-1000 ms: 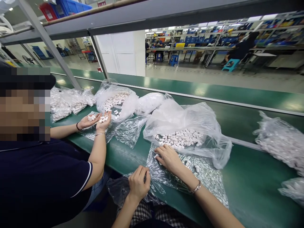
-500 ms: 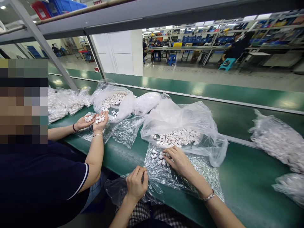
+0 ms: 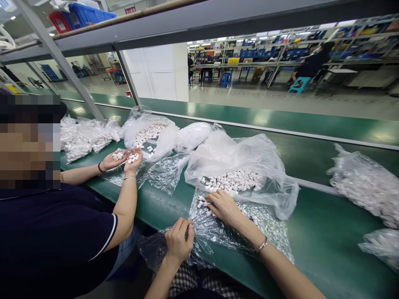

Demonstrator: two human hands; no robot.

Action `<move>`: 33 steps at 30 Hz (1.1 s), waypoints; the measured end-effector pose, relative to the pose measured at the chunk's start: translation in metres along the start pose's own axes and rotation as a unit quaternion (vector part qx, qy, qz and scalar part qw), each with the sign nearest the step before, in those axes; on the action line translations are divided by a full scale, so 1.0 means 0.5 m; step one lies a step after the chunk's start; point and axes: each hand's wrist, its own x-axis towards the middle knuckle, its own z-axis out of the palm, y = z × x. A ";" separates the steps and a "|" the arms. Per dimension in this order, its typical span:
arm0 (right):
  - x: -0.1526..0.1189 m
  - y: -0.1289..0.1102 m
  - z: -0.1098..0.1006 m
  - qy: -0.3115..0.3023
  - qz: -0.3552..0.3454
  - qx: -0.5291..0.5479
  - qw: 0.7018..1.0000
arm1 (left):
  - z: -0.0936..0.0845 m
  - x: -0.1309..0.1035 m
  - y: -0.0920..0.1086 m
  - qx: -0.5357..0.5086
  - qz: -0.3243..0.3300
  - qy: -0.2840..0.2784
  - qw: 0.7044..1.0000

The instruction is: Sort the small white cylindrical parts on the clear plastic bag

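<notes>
My left hand (image 3: 180, 241) is closed at the table's front edge, with the gathered rim of a clear plastic bag (image 3: 237, 232) at its fingers. The bag lies flat on the green surface. Over it reaches my right hand (image 3: 225, 206), palm down, fingers extended and touching small white plastic pipe fittings (image 3: 202, 202). A grip on any single piece does not show; its palm side is hidden. Just behind, a large translucent bag (image 3: 227, 153) lies with its mouth towards me, and a heap of the same white fittings (image 3: 237, 180) shows in it.
To my left, a co-worker's two hands (image 3: 132, 162) hold white fittings beside another opened bag (image 3: 168, 137). Filled bags lie at the far left (image 3: 84, 135) and right (image 3: 364, 187). A metal shelf beam (image 3: 199, 25) crosses above the green table (image 3: 324, 224).
My right hand has moved slightly left across the loose fittings, uncovering some pieces behind it. My left hand stays at the bag's rim. The co-worker's head has shifted; their hands barely move.
</notes>
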 end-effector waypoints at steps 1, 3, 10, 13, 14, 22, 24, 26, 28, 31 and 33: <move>-0.001 0.002 -0.001 0.000 0.001 0.002 1.000 | 0.000 0.000 0.000 0.001 -0.001 -0.001 1.000; -0.005 0.006 -0.007 0.003 0.004 0.008 1.000 | 0.001 0.000 0.000 0.001 -0.003 -0.002 1.000; -0.055 0.010 -0.033 0.004 0.022 0.014 1.000 | -0.001 0.002 0.001 0.002 0.003 0.006 1.000; -0.074 -0.003 -0.029 -0.020 0.006 -0.005 1.000 | -0.002 0.003 0.003 -0.001 0.010 0.014 1.000; -0.077 -0.009 -0.027 -0.027 0.003 -0.015 1.000 | -0.002 0.003 0.004 -0.002 0.013 0.016 1.000; -0.058 -0.050 -0.013 -0.057 0.018 -0.108 0.992 | -0.002 0.002 0.004 0.001 0.012 0.015 1.000; -0.051 -0.056 -0.010 -0.053 0.024 -0.098 0.993 | -0.002 0.002 0.003 0.001 0.012 0.014 1.000; -0.049 -0.056 -0.010 -0.043 0.027 -0.079 0.996 | -0.002 0.002 0.004 0.002 0.012 0.014 1.000; -0.052 -0.046 -0.017 -0.023 0.037 -0.059 0.997 | -0.003 0.001 0.003 0.003 0.012 0.014 1.000; -0.068 -0.018 -0.036 0.003 0.066 -0.054 0.996 | -0.003 0.000 0.003 0.005 0.012 0.014 1.000; -0.080 0.000 -0.049 0.002 0.076 -0.064 0.995 | -0.002 0.000 0.002 0.004 0.012 0.015 1.000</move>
